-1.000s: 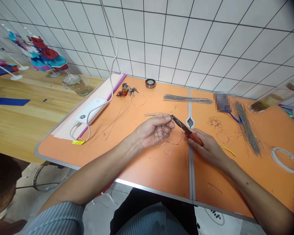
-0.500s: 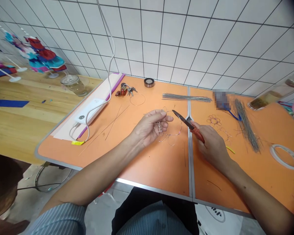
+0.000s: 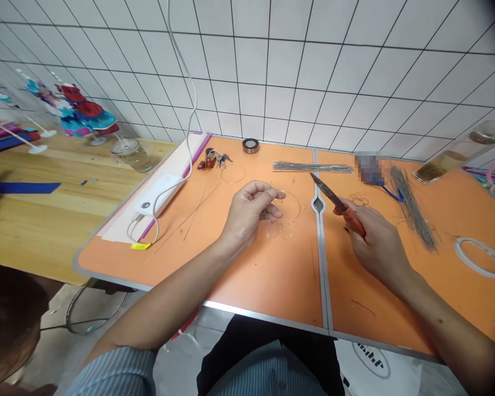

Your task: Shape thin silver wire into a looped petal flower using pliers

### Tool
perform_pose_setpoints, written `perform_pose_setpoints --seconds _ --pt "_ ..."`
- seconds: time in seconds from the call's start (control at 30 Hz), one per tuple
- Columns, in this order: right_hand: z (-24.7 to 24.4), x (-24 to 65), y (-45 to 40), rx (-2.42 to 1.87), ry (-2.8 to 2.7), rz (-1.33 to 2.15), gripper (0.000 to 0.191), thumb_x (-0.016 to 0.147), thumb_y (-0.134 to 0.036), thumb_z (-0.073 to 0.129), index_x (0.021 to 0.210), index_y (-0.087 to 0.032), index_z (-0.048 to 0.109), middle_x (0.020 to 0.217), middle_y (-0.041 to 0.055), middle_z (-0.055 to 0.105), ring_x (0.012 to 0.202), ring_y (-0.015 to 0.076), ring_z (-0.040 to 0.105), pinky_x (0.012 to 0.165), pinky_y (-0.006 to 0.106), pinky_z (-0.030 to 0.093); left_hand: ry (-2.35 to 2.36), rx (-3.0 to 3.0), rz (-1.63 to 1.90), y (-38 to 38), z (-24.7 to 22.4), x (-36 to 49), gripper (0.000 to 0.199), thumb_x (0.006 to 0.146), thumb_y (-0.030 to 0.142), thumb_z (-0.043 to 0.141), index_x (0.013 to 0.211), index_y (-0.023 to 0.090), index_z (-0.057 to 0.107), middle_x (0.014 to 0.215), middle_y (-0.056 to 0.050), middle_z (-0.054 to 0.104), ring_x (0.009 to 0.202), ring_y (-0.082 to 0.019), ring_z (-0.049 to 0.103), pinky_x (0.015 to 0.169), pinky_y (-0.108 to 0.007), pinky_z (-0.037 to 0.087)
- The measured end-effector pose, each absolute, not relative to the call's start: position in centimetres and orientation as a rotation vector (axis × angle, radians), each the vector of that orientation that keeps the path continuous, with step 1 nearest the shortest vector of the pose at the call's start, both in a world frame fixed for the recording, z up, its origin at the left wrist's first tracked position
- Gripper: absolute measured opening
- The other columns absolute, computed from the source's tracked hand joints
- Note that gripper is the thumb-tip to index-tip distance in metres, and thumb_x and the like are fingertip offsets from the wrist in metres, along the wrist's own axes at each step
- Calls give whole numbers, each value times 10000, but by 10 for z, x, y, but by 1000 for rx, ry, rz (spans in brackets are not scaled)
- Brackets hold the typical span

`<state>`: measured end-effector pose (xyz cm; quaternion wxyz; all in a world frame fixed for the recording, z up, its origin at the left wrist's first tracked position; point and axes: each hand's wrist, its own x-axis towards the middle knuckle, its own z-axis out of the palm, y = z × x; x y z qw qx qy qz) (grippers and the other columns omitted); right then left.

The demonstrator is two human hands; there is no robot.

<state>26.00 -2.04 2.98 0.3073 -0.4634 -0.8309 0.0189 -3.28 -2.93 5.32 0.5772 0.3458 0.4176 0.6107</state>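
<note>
My left hand (image 3: 253, 212) is over the middle of the orange table (image 3: 272, 280), thumb and fingers pinched on a thin wire ring (image 3: 299, 207) with small loops along its lower side. To its right, my right hand (image 3: 377, 242) is wrapped round the red handles of a pair of pliers (image 3: 352, 220). The dark jaws point up and left, apart from the wire. Beyond my right hand lies a flower-shaped wire piece (image 3: 358, 200), partly hidden by that hand.
Straight wires (image 3: 313, 166), a tape roll (image 3: 251, 146) and keys (image 3: 220, 159) lie at the back. A wire bundle (image 3: 414, 212) and white ring (image 3: 481, 257) are right. A power strip (image 3: 159, 195) is left. Another person's head (image 3: 10, 319) shows lower left.
My right hand has drawn the pliers back to the right, away from the wire ring. My left hand still holds the ring. The other person's hand now shows at the left edge.
</note>
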Motion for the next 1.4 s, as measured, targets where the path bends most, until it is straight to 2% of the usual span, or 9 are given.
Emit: perform_pose_setpoints --seconds 0.13,0.27,0.4,0.63,0.77,0.9,1.03,1.23,1.4 --pt "43 261 -26 -1190 -2243 -100 432 1155 -239 386 1431 -221 718 1180 140 827 1103 342 758 913 486 585 992 908 1473 -34 56 -33 264 813 310 893 832 178 665 1026 -69 837 619 -110 735 545 -218 551" --pt "54 261 -32 -1171 -2356 -288 432 1155 -288 464 1523 -208 674 1203 151 833 1136 374 750 950 518 565 967 973 1500 -38 57 -35 209 811 245 870 797 166 677 965 -72 830 639 -112 744 573 -213 572" --pt "61 262 -39 -1125 -2428 -550 449 1155 -305 502 1569 -192 635 1285 155 822 1145 378 736 864 489 533 967 1011 1530 -42 58 -34 194 787 217 864 763 165 679 887 -57 807 640 -111 741 587 -213 594" --pt "68 261 -47 -1077 -2461 -821 475 1158 -251 457 1622 -183 530 1254 163 813 1111 368 720 844 484 491 956 1112 1596 -53 61 -32 188 806 223 861 760 173 686 861 -37 784 647 -113 741 576 -215 605" --pt "72 257 -53 -1092 -2446 -812 476 1151 -252 472 1612 -151 537 1220 186 808 1082 383 724 819 490 492 962 1156 1647 -57 59 -32 162 850 238 861 803 170 722 913 -39 791 656 -111 756 607 -225 629" --pt "76 253 -58 -1142 -2446 -611 495 1129 -214 481 1616 -192 565 1205 196 797 1115 419 729 845 520 508 976 1175 1678 -60 57 -31 186 856 268 882 814 168 730 930 -40 790 667 -112 760 628 -233 641" --pt "75 252 -59 -1132 -2453 -497 532 1096 -178 506 1624 -182 569 1152 216 779 1098 455 726 841 558 523 979 1179 1699 -61 56 -30 204 850 289 896 823 173 730 929 -34 789 675 -114 763 632 -233 643" --pt "72 253 -56 -1087 -2478 -587 556 1115 -161 413 1663 -213 488 1171 190 772 1054 417 715 833 554 521 990 1203 1703 -62 54 -31 166 870 244 875 814 172 736 910 -33 788 662 -109 754 637 -235 648" --pt "74 253 -51 -1065 -2503 -581 510 1140 -196 368 1627 -223 517 1136 166 780 1002 377 701 805 517 487 1010 1235 1695 -61 53 -33 148 881 233 867 817 175 746 911 -34 789 658 -105 753 633 -227 647"
